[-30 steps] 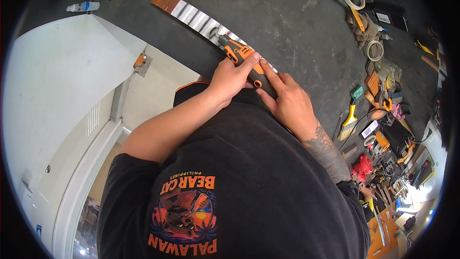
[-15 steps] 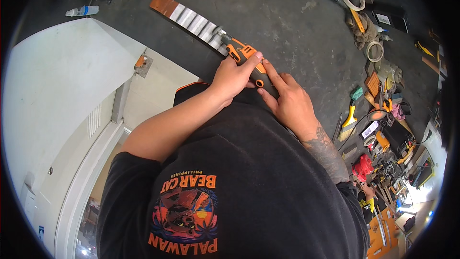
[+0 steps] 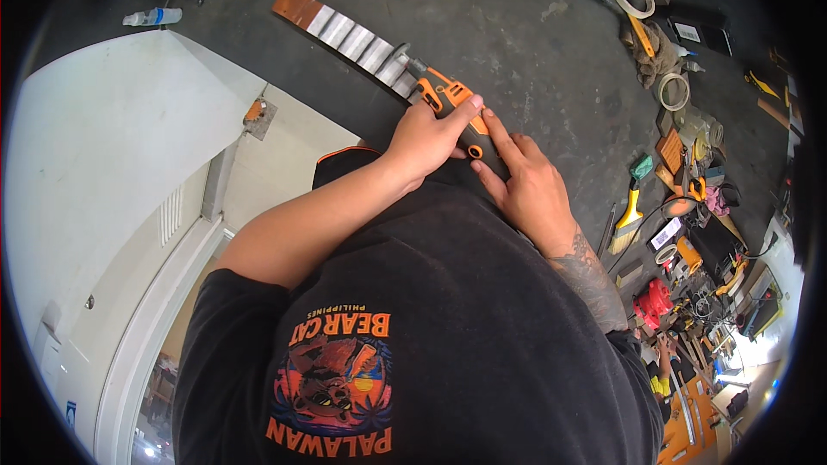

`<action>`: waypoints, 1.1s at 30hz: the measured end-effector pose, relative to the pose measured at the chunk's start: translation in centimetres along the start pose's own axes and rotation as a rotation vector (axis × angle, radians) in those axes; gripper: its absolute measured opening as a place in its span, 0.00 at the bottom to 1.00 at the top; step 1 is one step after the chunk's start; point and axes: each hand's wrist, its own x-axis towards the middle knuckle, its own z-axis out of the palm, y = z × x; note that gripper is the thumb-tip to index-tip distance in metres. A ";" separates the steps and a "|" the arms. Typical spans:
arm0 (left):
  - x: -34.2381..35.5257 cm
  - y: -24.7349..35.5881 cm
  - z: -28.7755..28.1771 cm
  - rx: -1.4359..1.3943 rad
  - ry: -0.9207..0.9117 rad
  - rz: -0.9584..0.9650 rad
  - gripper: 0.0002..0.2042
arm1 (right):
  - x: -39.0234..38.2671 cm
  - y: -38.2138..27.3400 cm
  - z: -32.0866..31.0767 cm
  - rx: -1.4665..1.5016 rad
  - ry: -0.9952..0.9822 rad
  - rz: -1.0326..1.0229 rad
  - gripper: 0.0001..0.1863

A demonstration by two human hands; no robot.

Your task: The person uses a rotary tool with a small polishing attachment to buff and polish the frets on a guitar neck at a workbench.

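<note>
My left hand (image 3: 429,133) is closed round an orange-and-black rotary power tool (image 3: 457,108), its thumb lying along the top. My right hand (image 3: 524,181) holds the same tool from the right, index finger along its side and thumb near its rear end. The tool's small disc head (image 3: 401,56) lies over a long bar (image 3: 336,33) with a brown left end and a silver, ridged stretch. The bar's right part is hidden under the tool and hands.
The dark worktable (image 3: 543,60) holds a water bottle (image 3: 152,16), tape rolls (image 3: 674,91), a paintbrush (image 3: 627,220), a red tool (image 3: 656,301) and assorted clutter at right. A white panel (image 3: 121,138) is at left. Another person's hand (image 3: 664,355) shows at lower right.
Both my hands and the power tool have shifted slightly rightward along the bar, so the disc head now sits farther from the brown end.
</note>
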 end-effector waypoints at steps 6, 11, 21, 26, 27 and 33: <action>-1.5 -1.8 -0.4 -0.060 -0.087 -0.088 0.20 | -1.6 0.5 0.5 -0.065 0.008 -0.083 0.39; -2.1 -3.0 -0.8 -0.126 -0.082 -0.093 0.20 | -2.2 0.2 1.0 -0.107 0.006 -0.128 0.39; -2.2 -4.0 -1.0 -0.137 -0.064 -0.035 0.20 | -2.7 -0.1 1.4 -0.090 0.000 -0.121 0.39; -2.0 -3.9 -1.0 -0.170 -0.033 -0.030 0.19 | -2.1 0.0 1.8 -0.091 0.018 -0.138 0.40; -2.0 -3.9 -0.9 -0.177 -0.024 -0.030 0.19 | -2.1 0.0 1.7 -0.087 0.005 -0.134 0.40; -2.0 -3.7 -1.0 -0.140 -0.081 -0.085 0.20 | -2.4 0.1 1.4 -0.097 -0.015 -0.114 0.40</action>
